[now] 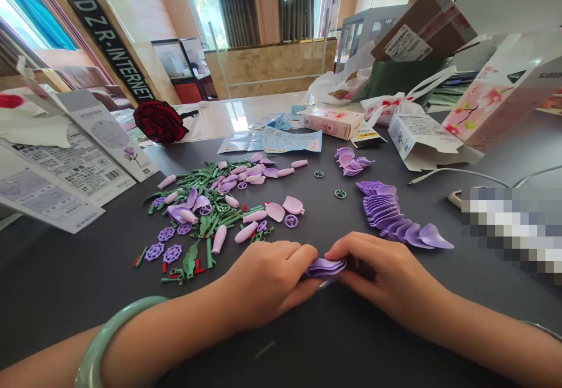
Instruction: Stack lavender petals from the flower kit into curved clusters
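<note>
Lilac plastic petals (325, 268) lie stacked, pinched between the left grip (263, 277) and right grip (381, 274) at the near side of the dark tabletop (373, 341) — a matching curved row (390, 215) sits sorted apart from the green stems (202, 201).

Lilac plastic petals (325, 267), green stems (226, 219), pink blossom-printed box (485, 104)

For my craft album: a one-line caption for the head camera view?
Left hand and right hand pinch lilac petals beside loose flower parts on a dark table.
</note>
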The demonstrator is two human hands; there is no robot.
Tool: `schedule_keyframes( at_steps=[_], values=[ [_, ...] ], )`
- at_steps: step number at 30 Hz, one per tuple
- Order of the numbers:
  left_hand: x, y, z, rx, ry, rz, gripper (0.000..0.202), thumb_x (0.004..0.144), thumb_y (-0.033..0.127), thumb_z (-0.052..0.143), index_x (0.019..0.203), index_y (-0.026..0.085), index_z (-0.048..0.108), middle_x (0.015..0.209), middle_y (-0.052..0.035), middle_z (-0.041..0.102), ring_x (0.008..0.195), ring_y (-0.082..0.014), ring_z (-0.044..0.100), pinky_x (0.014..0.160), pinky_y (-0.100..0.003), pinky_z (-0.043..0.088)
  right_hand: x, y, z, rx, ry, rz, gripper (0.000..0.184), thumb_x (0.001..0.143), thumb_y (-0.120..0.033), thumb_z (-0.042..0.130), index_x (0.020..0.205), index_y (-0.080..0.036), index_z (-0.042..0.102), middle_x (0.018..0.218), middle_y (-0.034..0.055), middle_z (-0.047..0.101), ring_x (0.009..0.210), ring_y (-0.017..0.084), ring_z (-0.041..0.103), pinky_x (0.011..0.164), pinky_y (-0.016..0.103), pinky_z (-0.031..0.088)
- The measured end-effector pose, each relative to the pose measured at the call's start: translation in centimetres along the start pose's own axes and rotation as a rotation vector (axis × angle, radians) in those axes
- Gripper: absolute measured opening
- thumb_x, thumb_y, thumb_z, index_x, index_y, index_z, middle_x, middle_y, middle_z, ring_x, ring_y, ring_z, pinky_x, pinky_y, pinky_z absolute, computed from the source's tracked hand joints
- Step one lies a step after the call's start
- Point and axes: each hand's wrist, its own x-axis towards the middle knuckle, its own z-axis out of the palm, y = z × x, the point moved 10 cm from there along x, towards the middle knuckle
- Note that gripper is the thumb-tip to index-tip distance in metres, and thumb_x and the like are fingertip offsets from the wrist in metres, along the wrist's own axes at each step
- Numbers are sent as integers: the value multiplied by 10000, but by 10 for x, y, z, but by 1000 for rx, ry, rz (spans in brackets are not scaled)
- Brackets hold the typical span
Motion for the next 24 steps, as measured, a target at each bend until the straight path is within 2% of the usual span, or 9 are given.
schedule_keyframes(
  at_steps=[7,10,13,15,19,24],
  values=[
    [0,0,2,73,-21,1,306,991,348,380,841,147,554,673,-11,593,561,-140,552,504,-241,354,0,2,8,-47,-61,1,132,826,-77,546,846,-194,605,766,6,649,669,126,595,572,214,455],
    [1,2,1,96,-19,26,343,1008,337,323,799,159,529,650,-1,568,544,-133,530,498,-236,354,0,0,5,-29,-23,-28,151,818,-61,536,855,-191,602,770,7,647,673,123,597,567,206,454],
    [1,7,-3,128,18,71,370,1017,308,275,789,161,527,642,1,557,543,-131,527,494,-238,353,-1,-5,0,4,36,-109,174,844,-63,487,878,-193,597,821,20,657,727,122,616,626,209,475],
    [2,8,-2,155,10,84,363,1015,297,276,784,167,524,633,6,553,532,-135,524,478,-247,342,-2,-5,3,1,27,-137,166,856,-68,486,869,-192,596,817,16,653,727,119,617,647,210,479],
    [1,9,2,214,-10,108,315,1002,272,312,776,183,514,608,18,548,495,-149,506,445,-274,312,-2,-1,12,-38,-46,-113,154,831,-49,535,842,-188,600,779,0,642,687,118,610,629,212,471],
    [1,12,6,252,-19,133,290,995,242,314,781,189,502,615,20,563,501,-155,518,446,-285,319,-2,0,13,-26,-69,-75,162,805,-36,568,850,-188,606,769,-8,630,665,112,598,620,204,470]
  ],
)
